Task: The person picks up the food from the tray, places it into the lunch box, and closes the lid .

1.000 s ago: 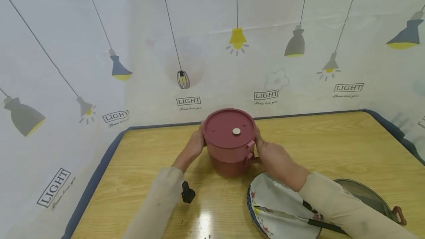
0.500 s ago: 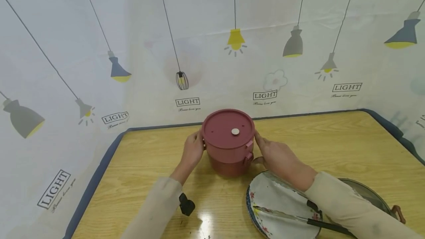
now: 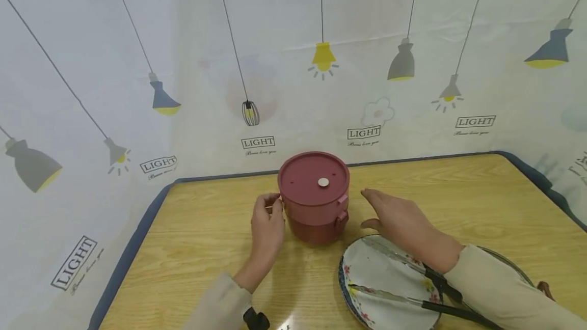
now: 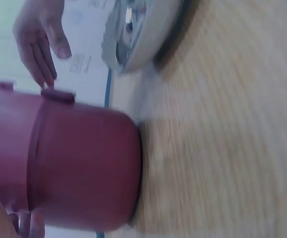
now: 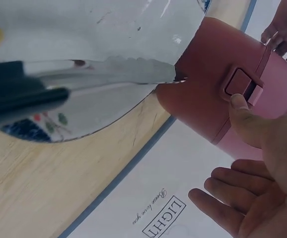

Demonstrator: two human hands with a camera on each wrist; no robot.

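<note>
A dark pink, two-tier round lunch box (image 3: 314,218) stands upright near the back of the table, its lid (image 3: 304,177) on, with a white button in it. My left hand (image 3: 267,228) is at the box's left side, fingers loosely bent. Its fingertips are close against the wall beside the seam; whether they touch is unclear. To the right, my right hand (image 3: 403,220) stands apart from the box in the head view, fingers extended and thumb spread. The right wrist view shows the thumb in front of a side latch (image 5: 240,82).
A white floral plate (image 3: 390,279) sits at front right, with black-handled tongs (image 3: 394,297) lying across it and past its edge. Behind my right sleeve is a round pan or lid with a brown handle (image 3: 545,289). A small black object (image 3: 257,320) is near my left sleeve.
My right hand has come off the box and moved right. The left hand has loosened from the side and drawn slightly back. The box stays on the table in the same place.
</note>
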